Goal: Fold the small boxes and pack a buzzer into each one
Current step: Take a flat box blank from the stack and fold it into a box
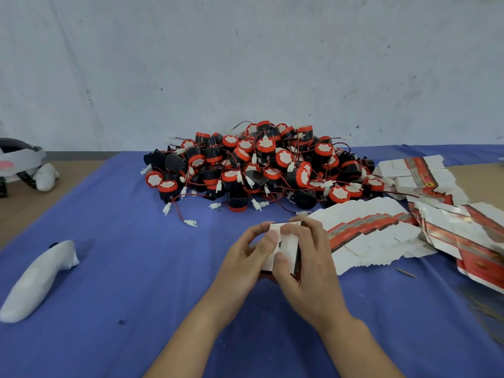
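A small cardboard box (286,242), white inside with a dark red outer face, is held above the blue cloth near the middle. My left hand (245,257) grips its left side, thumb on the white flap. My right hand (308,257) grips its right side, thumb pressing the front panel. Behind them lies a big pile of black and red buzzers (261,165) with red wires and white plugs. Flat unfolded boxes (381,230) are fanned out to the right of my hands. Whether a buzzer is inside the held box is hidden.
A blue cloth (122,268) covers the table. A white handheld controller (38,279) lies at the left front. A white headset (19,162) sits at the far left edge. More flat box stacks (425,181) lie at the back right. A wall stands behind.
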`<move>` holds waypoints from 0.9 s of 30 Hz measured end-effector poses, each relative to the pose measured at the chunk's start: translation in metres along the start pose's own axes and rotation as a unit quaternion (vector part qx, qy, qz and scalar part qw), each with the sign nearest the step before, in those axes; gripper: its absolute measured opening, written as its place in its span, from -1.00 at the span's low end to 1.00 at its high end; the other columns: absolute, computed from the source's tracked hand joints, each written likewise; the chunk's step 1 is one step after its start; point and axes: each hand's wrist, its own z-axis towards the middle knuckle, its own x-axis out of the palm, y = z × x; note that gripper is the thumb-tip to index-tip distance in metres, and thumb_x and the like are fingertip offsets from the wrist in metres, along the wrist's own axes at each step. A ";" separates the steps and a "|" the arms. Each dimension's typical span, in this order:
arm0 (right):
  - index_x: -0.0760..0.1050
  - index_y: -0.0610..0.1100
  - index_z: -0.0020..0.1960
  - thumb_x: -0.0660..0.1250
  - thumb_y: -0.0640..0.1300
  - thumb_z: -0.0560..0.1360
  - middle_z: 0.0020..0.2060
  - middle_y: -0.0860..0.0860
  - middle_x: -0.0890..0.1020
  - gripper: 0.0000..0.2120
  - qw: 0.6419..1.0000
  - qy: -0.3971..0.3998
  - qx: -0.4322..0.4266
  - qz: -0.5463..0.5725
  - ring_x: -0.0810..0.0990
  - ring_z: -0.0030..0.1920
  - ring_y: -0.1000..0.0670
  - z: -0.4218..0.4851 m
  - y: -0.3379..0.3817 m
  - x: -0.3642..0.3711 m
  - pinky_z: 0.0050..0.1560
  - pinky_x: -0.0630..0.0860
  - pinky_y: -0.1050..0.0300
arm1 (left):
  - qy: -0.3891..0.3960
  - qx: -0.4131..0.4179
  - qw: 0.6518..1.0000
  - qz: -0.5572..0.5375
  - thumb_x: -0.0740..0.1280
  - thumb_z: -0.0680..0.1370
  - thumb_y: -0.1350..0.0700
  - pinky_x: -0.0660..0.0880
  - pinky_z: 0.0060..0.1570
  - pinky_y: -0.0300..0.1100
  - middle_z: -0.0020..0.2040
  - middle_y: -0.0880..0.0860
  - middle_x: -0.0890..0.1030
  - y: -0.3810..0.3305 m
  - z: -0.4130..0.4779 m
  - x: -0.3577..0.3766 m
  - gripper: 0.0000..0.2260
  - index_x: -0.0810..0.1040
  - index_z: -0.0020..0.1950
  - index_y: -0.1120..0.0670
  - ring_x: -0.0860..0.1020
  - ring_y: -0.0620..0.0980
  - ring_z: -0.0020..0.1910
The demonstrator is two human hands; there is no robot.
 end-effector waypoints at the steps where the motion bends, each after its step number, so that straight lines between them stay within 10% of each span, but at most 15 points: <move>1: 0.36 0.03 0.23 0.17 0.07 0.55 0.22 0.18 0.35 -0.71 1.000 0.005 0.002 -0.004 0.36 0.29 0.12 0.000 0.000 0.001 0.25 0.45 0.05 | -0.002 0.001 1.000 0.005 0.39 0.52 -0.21 0.64 -0.01 -0.03 0.14 0.05 0.68 0.001 0.001 -0.001 -0.57 0.53 0.31 -0.03 0.67 0.06 0.09; 15: 0.29 -0.01 0.43 0.21 0.22 0.52 0.33 -0.01 0.47 -0.45 0.997 0.029 0.004 -0.076 0.38 0.33 0.04 0.000 0.007 0.005 0.35 0.42 -0.11 | -0.020 0.023 0.999 0.044 0.41 0.46 -0.05 0.57 -0.18 -0.33 0.01 -0.05 0.72 0.005 0.004 0.001 -0.60 0.48 0.26 -0.02 0.69 -0.07 -0.04; 27: 0.23 0.01 0.46 0.21 0.14 0.55 0.41 0.08 0.39 -0.48 1.000 -0.002 -0.001 -0.028 0.31 0.46 0.07 -0.001 0.001 0.005 0.42 0.38 -0.15 | 0.019 -0.024 0.996 -0.088 0.22 0.66 0.01 0.59 0.16 0.01 0.25 0.06 0.63 0.004 0.004 -0.003 -0.71 0.51 0.36 -0.01 0.61 0.06 0.24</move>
